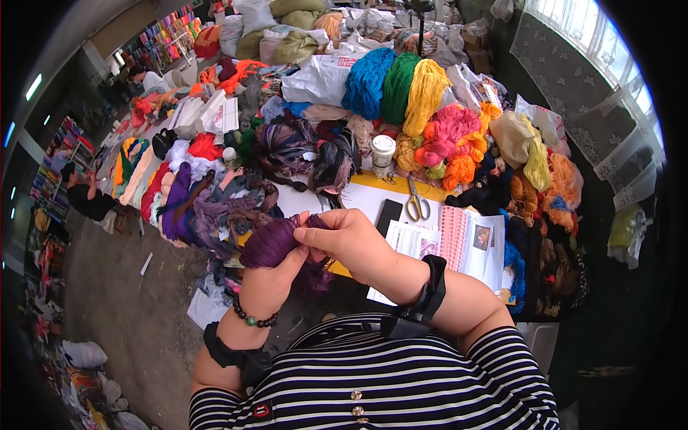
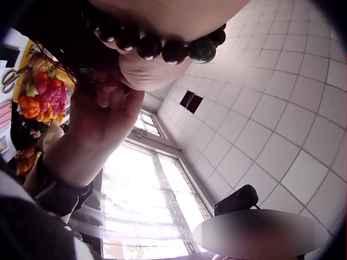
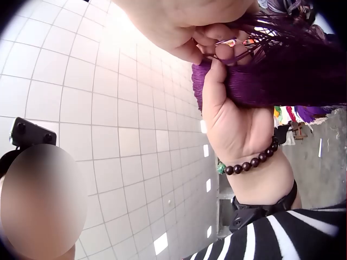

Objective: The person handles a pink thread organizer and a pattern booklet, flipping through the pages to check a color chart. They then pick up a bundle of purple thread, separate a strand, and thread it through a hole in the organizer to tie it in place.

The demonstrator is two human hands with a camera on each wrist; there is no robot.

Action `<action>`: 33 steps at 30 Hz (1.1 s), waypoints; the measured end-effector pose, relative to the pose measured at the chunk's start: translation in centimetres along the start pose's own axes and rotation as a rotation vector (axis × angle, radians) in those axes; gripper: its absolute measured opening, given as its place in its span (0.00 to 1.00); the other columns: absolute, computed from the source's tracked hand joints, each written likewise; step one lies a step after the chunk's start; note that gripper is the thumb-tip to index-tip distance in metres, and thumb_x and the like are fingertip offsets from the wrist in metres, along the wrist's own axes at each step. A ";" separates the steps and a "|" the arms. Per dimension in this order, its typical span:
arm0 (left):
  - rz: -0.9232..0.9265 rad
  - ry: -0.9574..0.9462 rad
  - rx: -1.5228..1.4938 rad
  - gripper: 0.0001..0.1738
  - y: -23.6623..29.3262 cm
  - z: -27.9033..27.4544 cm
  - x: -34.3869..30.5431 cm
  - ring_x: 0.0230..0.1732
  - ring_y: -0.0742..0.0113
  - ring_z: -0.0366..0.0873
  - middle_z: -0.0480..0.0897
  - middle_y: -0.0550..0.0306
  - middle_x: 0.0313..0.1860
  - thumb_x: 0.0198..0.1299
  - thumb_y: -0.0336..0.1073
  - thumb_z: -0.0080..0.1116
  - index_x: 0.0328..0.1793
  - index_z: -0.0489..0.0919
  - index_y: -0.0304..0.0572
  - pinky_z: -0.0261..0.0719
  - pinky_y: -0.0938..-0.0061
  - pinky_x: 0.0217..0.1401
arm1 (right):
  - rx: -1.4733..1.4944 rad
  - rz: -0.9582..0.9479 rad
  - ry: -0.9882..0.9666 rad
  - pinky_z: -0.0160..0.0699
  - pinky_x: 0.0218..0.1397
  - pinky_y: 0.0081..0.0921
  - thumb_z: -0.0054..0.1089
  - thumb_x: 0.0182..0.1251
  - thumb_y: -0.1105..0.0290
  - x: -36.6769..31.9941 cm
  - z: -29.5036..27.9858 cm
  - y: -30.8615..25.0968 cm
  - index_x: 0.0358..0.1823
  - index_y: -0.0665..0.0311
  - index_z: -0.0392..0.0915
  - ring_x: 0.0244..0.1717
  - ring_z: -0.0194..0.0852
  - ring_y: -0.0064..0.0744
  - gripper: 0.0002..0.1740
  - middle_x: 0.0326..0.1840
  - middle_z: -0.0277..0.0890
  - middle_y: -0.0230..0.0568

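Nearest me, a striped shirt (image 1: 373,380); left hand (image 3: 238,127) grasps purple yarn (image 1: 269,244), right hand (image 1: 349,233) pinches its strands (image 3: 271,37); slackening either grip could, I judge, tangle them.

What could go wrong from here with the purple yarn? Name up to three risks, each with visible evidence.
Tangling: thin strands fan out beside the right grip and could knot. Snagging: the beaded bracelet, close below the left grip, might catch one. Loosening: if the left grip slackens, the bunched purple yarn may spread.
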State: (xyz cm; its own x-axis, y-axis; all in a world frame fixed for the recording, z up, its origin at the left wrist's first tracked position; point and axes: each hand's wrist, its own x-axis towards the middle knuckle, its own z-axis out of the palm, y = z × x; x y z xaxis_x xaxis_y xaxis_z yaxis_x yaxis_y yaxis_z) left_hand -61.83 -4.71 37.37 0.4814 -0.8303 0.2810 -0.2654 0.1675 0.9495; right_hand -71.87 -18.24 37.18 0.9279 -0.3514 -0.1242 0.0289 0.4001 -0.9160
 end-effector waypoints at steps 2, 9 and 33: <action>-0.020 -0.020 -0.025 0.22 -0.5 0.1 -0.1 0.40 0.75 0.80 0.84 0.58 0.43 0.66 0.24 0.55 0.67 0.75 0.34 0.79 0.79 0.46 | 0.070 0.012 0.010 0.66 0.29 0.17 0.66 0.66 0.72 0.0 0.0 0.0 0.37 0.68 0.83 0.25 0.71 0.18 0.06 0.25 0.78 0.31; -0.182 -0.054 -0.167 0.26 0.6 0.3 -0.4 0.39 0.77 0.80 0.83 0.59 0.45 0.66 0.24 0.55 0.71 0.71 0.36 0.79 0.83 0.35 | 0.213 -0.007 -0.036 0.68 0.30 0.16 0.64 0.67 0.74 -0.2 -0.3 0.6 0.40 0.67 0.83 0.27 0.72 0.17 0.04 0.29 0.79 0.29; -0.242 0.489 -1.418 0.09 -12.2 -18.9 -8.1 0.33 0.75 0.78 0.85 0.64 0.44 0.73 0.38 0.53 0.51 0.78 0.44 0.80 0.69 0.49 | -0.424 -0.076 0.288 0.65 0.38 0.14 0.51 0.74 0.72 -10.7 -16.3 -4.7 0.49 0.61 0.75 0.33 0.66 0.14 0.06 0.37 0.76 0.28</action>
State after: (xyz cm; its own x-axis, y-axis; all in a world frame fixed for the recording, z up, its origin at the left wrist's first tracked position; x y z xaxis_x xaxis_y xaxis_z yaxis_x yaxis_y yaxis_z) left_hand -46.67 10.04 26.17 0.6911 -0.7071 -0.1497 0.7189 0.6509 0.2440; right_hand -87.95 -30.14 36.57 0.7875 -0.6086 -0.0970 -0.1164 0.0076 -0.9932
